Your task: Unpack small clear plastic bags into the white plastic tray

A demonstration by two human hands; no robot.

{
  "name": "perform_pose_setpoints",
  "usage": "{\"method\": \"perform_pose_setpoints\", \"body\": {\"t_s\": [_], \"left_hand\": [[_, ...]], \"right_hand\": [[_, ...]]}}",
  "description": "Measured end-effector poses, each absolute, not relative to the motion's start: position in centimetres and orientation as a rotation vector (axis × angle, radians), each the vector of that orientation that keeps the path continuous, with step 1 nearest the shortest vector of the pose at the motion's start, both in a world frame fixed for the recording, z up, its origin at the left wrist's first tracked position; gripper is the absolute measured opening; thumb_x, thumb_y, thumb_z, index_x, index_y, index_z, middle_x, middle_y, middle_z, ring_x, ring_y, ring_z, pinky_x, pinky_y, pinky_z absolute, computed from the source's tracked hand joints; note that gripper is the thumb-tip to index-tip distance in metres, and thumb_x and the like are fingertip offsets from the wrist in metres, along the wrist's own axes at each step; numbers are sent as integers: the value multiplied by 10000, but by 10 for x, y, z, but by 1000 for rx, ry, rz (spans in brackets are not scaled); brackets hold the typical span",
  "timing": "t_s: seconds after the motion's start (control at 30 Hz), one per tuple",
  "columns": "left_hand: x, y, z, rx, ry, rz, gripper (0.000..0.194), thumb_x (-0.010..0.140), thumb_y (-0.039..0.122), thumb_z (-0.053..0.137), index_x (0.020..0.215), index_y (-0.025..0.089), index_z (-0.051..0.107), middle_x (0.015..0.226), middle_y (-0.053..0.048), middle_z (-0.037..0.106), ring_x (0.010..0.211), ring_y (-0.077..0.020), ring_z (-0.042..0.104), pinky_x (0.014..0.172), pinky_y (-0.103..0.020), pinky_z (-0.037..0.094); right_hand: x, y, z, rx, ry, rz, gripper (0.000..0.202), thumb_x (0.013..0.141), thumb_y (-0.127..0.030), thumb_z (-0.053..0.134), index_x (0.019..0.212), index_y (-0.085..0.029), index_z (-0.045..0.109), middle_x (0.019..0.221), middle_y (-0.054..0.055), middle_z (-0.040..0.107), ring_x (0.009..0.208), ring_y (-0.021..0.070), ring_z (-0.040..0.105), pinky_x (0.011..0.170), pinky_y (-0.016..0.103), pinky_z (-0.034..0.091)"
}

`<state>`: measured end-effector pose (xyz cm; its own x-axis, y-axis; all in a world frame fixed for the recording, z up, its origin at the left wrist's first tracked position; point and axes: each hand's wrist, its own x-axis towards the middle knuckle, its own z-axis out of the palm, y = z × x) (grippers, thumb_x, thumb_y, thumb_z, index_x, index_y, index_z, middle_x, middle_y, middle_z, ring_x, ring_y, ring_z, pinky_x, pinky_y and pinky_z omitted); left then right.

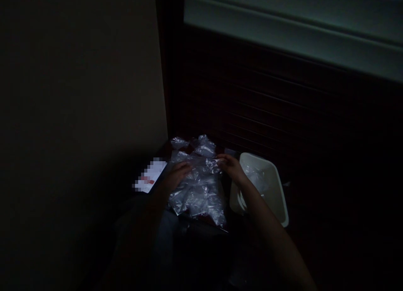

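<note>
Two hands, the left hand (178,174) and the right hand (233,168), reach to opposite sides of a pile of clear plastic bags (200,196). Left fingers are extended close together, their tips on the left part of the plastic. Right fingers are slightly bent, their tips at the far right edge of the same plastic; whether either set pinches it or only rests on it cannot be told in the low light. The bulk of the pile lies between the two sets of fingers and on the wearer's side of them, creased and glossy. Just beyond the fingertips sit two smaller bunches of crumpled plastic (205,147). To the right of the right fingers stands a pale bin (278,194), with clear plastic wrap (254,176) inside; the right forearm passes across its left side. To the left of the left fingers lies a bright panel (153,176), bearing a reddish patch; it is pixelated, and any writing on it is unreadable. Farther beyond the fingers rises a dark slatted panel (252,114), and well to their left, a plain wall (78,72).
</note>
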<state>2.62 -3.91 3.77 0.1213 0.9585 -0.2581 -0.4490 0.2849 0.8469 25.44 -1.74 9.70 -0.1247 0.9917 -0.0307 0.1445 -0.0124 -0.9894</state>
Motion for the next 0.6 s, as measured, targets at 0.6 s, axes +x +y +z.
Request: {"method": "perform_pose_setpoints", "body": {"t_s": [0.6], "left_hand": [[26,-37,40,747,822,1248,246,629,261,719,806,155,585,782,-38,653,667,-154,618,622,-268,464]], "right_hand": [[250,-26,104,-1262,-1292,1433,445,682,-476,633,1069,-270,557,1026,30,620,890,166,598,738,296,489]]}}
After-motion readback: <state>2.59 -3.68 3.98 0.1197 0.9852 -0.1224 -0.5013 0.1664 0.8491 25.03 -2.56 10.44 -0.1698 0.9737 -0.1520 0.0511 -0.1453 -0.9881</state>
